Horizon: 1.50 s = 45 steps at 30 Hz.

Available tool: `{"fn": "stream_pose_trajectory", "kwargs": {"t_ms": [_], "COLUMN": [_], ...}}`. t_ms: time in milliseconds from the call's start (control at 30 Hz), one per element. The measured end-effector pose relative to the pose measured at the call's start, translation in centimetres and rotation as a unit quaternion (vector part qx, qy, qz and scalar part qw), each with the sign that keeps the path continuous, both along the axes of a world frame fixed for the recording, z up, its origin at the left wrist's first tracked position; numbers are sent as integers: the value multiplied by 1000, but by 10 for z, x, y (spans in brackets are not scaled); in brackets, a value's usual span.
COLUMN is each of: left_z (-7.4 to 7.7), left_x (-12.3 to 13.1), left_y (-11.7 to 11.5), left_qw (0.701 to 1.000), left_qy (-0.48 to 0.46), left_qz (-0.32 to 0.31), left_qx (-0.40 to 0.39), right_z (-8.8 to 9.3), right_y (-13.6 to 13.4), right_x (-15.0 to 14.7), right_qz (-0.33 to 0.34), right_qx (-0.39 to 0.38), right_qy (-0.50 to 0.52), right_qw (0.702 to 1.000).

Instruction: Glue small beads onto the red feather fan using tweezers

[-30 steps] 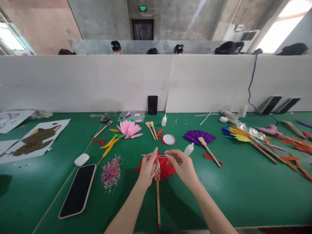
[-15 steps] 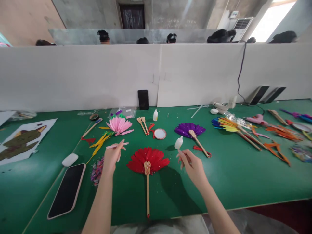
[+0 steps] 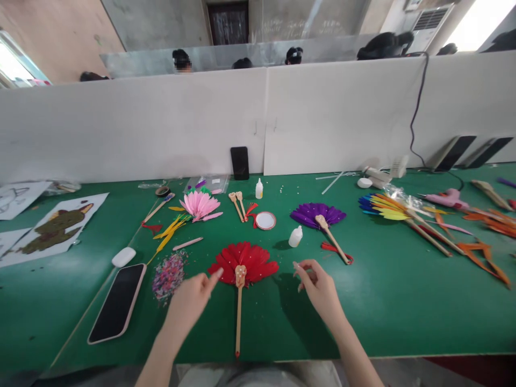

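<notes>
A red feather fan [image 3: 260, 263] with a wooden handle and small pale beads lies in front of me. My left hand [image 3: 195, 295] is at its left edge, thumb stretched toward the feathers and the other fingers partly hidden; I see nothing held in it. Right of the fan, my right hand [image 3: 316, 285] hovers with thumb and fingertips pinched together; whatever they may hold is too small to make out. A pink pen-like stick [image 3: 187, 244] lies on the table beyond my left hand, near a pile of colourful bits [image 3: 169, 277]. A white squeeze bottle [image 3: 295, 236] stands beyond my right hand.
A purple feather fan [image 3: 318, 215], pink feathers [image 3: 199, 205] and a round white dish [image 3: 265, 220] lie farther back. At left is a phone [image 3: 116, 303]; multicoloured feathers [image 3: 387, 207] and a pink glue gun [image 3: 447, 198] are at right. A white partition [image 3: 161, 129] stands behind.
My left hand has let go of the pink stick, which now lies on the table, and has moved down and right toward the red fan. My right hand stays pinched in about the same place.
</notes>
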<state>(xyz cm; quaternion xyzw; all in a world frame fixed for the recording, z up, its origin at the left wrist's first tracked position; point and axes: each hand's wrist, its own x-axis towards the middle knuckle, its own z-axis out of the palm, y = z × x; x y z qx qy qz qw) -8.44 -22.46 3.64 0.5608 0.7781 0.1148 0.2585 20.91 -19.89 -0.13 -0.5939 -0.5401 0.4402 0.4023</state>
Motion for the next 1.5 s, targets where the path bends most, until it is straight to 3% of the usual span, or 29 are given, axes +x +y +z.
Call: {"fn": "stream_pose_trajectory", "kwargs": {"t_ms": [100,200,300,400,533,667,767,933,1167,1300,1500], "left_z": [-5,-15,-17,-9,13,31,36,36,43,51,63], "left_x": [48,76,79,72,65,65,68,81,95,105,115], "left_y": [-29,-39,-37,-35,-40,-43,-39,-31,-19,-12,-4], "left_qw": [983,971,967,969,985,994,986,973,943,945,937], "left_qy": [108,161,177,171,141,58,11,-22,-70,-121,-177], "left_qz": [-100,-117,-122,-122,-81,-34,-21,-35,-43,-67,-166], "left_qx": [-108,-135,-137,-132,-63,83,163,227,322,298,253], "right_z": [-1,0,0,-1,6,19,32,60,69,72,76], "right_y": [0,-2,-5,-9,-21,-37,-46,-51,-55,-60,-59], "right_x": [-3,-7,-7,-5,-11,-33,-54,-75,-67,-58,-31], "right_qz": [19,39,46,63,146,249,291,357,324,289,160], "right_qx": [-4,-12,-18,-28,-58,-82,-84,-70,-65,-54,-99], "right_qy": [13,25,36,49,77,126,175,224,121,135,186], "right_qw": [1000,999,998,996,985,957,937,904,936,946,964]}}
